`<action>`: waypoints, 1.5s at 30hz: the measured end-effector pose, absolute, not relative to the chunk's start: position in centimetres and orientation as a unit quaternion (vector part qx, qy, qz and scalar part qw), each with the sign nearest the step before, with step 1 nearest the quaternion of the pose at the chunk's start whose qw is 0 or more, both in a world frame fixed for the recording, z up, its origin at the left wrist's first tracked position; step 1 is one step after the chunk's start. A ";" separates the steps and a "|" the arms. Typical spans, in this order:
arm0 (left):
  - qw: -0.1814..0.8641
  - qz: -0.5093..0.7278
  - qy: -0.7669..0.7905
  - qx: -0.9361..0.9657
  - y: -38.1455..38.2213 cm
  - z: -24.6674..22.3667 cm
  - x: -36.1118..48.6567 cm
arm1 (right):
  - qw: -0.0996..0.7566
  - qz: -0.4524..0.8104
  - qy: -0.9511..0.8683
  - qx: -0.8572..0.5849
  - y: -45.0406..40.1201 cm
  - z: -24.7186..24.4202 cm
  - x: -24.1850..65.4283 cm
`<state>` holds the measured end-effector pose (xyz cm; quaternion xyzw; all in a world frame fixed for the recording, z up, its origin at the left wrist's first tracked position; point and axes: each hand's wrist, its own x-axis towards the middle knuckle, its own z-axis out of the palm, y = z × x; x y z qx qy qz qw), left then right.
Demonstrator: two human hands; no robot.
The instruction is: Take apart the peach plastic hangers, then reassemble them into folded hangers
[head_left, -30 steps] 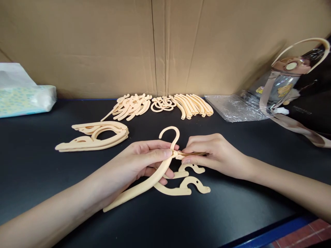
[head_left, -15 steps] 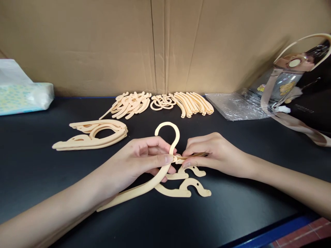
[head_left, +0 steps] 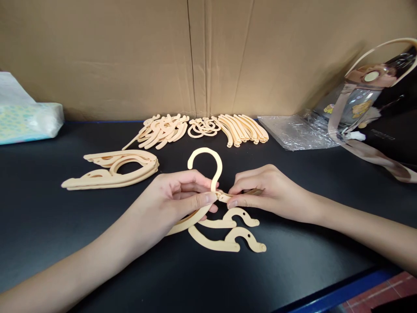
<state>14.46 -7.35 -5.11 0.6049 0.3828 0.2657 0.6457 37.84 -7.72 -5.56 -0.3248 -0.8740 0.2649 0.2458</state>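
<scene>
A cream plastic hook (head_left: 219, 167) rises from between my hands, joined at its base to a curved arm piece (head_left: 192, 219). My left hand (head_left: 182, 195) pinches this joint between thumb and fingers. To its right, my right hand (head_left: 263, 189) is closed on a slim cream arm piece (head_left: 223, 198), whose end meets the hook's base. Most of that piece is hidden by my fingers. Two cream curved pieces with notched ends, one (head_left: 239, 214) behind the other (head_left: 221, 245), lie on the black table just below my hands.
Folded cream hangers (head_left: 138, 174) are stacked at the left. Farther back lie loose arms (head_left: 164, 130), hooks (head_left: 203, 127) and straighter arms (head_left: 243, 129). A tissue pack (head_left: 32, 121), plastic bag (head_left: 286, 132) and strapped bottle (head_left: 365, 98) stand or lie around the edges.
The hook and its joined arm have shifted slightly left and tilted, with my left hand still holding them. My right hand keeps its grip. The view has moved a little.
</scene>
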 end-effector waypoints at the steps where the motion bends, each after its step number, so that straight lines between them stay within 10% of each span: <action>1: 0.639 0.271 0.387 0.607 -7.4 -5.1 14.5 | 0.245 0.265 -0.873 -0.327 -7.7 -5.5 37.8; 45: 0.702 0.219 0.436 0.519 -8.0 -3.3 14.9 | 0.231 0.260 -0.879 -0.327 -7.9 -5.0 38.2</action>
